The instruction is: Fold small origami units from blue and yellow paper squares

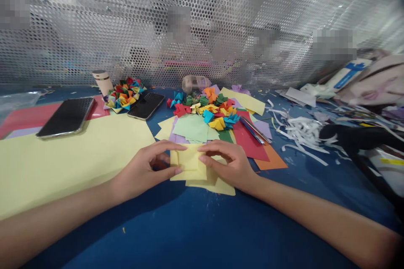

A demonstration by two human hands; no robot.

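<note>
A small yellow sheet of paper (190, 162) with crease lines is held up between my two hands, just above the blue table. My left hand (153, 164) pinches its left side, thumb below and index finger along the top edge. On the opposite side my right hand (229, 164) grips it with thumb and index finger near the upper right corner. Another yellow paper piece (221, 185) lies on the table beneath. Behind the hands sits a stack of pale green squares (191, 128), and beyond that a heap of folded paper pieces (217, 109) in several colours.
At left, a phone (67, 117) rests over a large yellow sheet (78, 147); a second phone (146, 106) lies near a colourful folded-paper cluster (124, 94). Pens (255, 130) lie on red paper. White paper strips (303, 132) spread at right. A perforated metal screen (126, 29) stands behind.
</note>
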